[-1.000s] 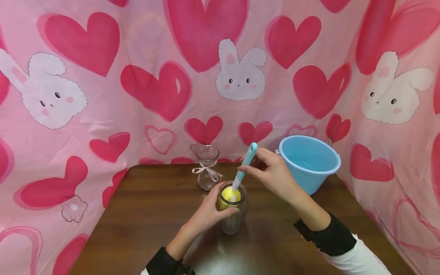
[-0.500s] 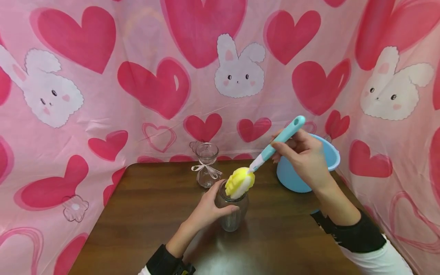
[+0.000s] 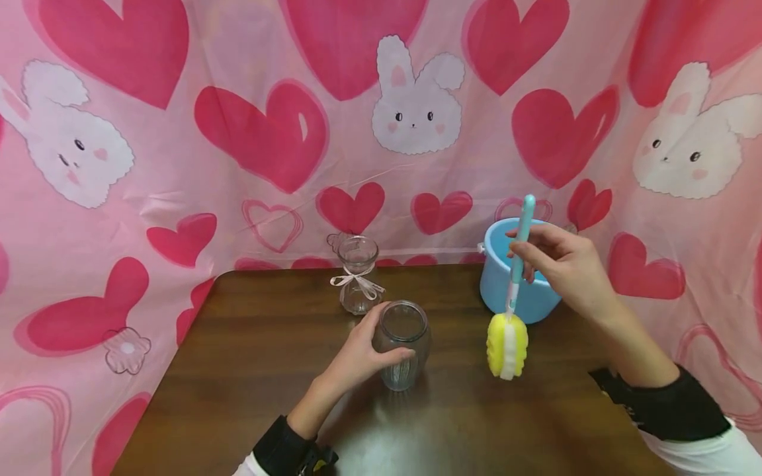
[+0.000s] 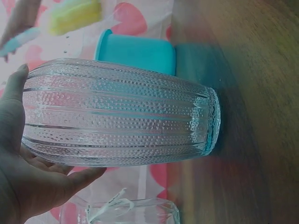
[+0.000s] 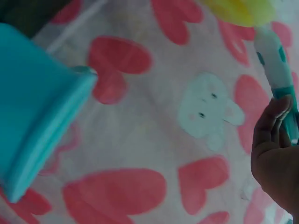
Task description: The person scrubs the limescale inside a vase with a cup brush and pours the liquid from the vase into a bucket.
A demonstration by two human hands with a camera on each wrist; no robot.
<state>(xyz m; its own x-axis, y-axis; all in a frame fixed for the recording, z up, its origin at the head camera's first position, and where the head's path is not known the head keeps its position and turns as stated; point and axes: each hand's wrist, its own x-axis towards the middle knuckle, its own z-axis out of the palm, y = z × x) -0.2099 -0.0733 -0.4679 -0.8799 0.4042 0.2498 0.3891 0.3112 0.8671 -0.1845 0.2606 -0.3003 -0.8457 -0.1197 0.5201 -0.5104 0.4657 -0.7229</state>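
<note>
A ribbed clear glass vase (image 3: 402,344) (image 4: 117,114) stands upright on the brown table (image 3: 250,390). My left hand (image 3: 362,356) (image 4: 28,177) wraps round its side and grips it. My right hand (image 3: 562,264) (image 5: 275,158) pinches the teal handle of a bottle brush (image 3: 516,264) (image 5: 280,70). Its yellow-and-white sponge head (image 3: 507,345) (image 5: 243,9) hangs just above the table, to the right of the vase and apart from it.
A smaller glass vase with a white ribbon bow (image 3: 357,283) (image 4: 126,212) stands behind the ribbed one. A light blue plastic basin (image 3: 506,291) (image 4: 135,51) (image 5: 32,112) sits at the back right, behind the brush. A pink heart-and-bunny cloth (image 3: 297,132) walls the table.
The right hand lifted the brush out of the vase's mouth and swung it right. The sponge head now hangs down beside the vase. The left hand kept hold of the vase.
</note>
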